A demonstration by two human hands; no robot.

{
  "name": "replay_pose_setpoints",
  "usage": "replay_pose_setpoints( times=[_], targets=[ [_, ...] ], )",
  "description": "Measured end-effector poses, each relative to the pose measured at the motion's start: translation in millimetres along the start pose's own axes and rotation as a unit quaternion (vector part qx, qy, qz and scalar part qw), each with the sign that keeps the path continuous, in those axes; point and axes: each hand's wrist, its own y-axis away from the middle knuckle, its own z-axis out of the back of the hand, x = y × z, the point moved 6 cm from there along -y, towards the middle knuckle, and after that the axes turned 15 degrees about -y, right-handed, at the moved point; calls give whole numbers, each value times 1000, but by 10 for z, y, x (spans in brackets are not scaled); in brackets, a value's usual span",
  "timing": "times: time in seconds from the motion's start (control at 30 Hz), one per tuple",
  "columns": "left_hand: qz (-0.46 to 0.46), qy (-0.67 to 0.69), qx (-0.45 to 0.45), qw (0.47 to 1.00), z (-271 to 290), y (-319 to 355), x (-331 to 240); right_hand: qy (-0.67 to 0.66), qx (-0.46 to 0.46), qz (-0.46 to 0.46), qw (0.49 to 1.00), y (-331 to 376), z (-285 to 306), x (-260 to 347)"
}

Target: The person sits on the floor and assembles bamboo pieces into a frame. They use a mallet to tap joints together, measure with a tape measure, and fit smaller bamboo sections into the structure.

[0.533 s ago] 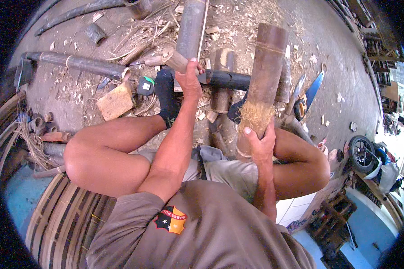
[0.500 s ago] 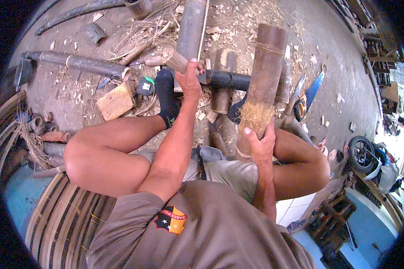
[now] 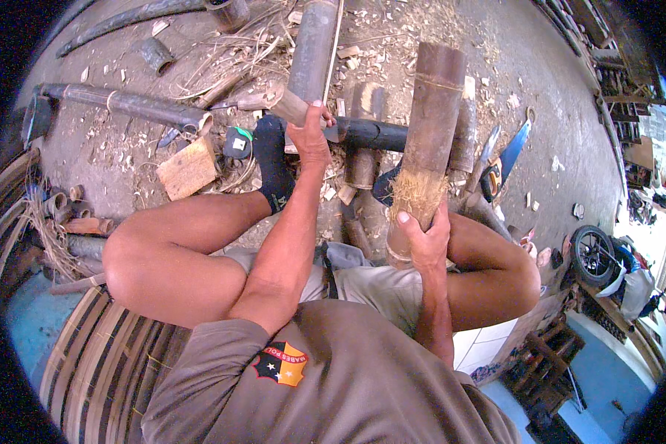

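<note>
My left grip (image 3: 312,137) wraps tan cylindrical wooden handle (image 3: 291,105); right grip (image 3: 427,237) clasps brown bamboo tube (image 3: 433,122), 1 o'clock: likely stiff, light; hold low.

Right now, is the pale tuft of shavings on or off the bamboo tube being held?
On: the pale tuft of shavings clings to the bamboo tube, just beyond the right hand.

Saw (image 3: 513,151) right of held tube (image 3: 434,111); block (image 3: 187,169) left
</note>
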Motion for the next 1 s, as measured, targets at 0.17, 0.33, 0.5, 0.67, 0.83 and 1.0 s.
replay_pose_setpoints(
  times=[0.17, 0.33, 0.5, 0.67, 0.83, 1.0],
  targets=[
    [-14, -17, 16, 1000, 10, 17, -12, 33, 5, -2, 999, -22, -20, 6],
    [-27, -18, 23, 999, 55, -29, 118, 102, 63, 169, 978, -360, -362, 1090],
    [-52, -34, -21, 998, 14, 24, -73, 206, 185, 283, 918, -773, -882, 2021],
    [-94, -51, 21, 994, 11, 41, 90, 592, 344, 266, 679, -943, -1259, 1909],
    [-85, -76, 93, 989, -15, -30, 332, 285, 270, 509, 766, -609, -1663, 2833],
    [-175, -167, 6, 970, 271, -258, 685, 613, 352, 253, 660, -949, -1382, 1698]
  ],
)
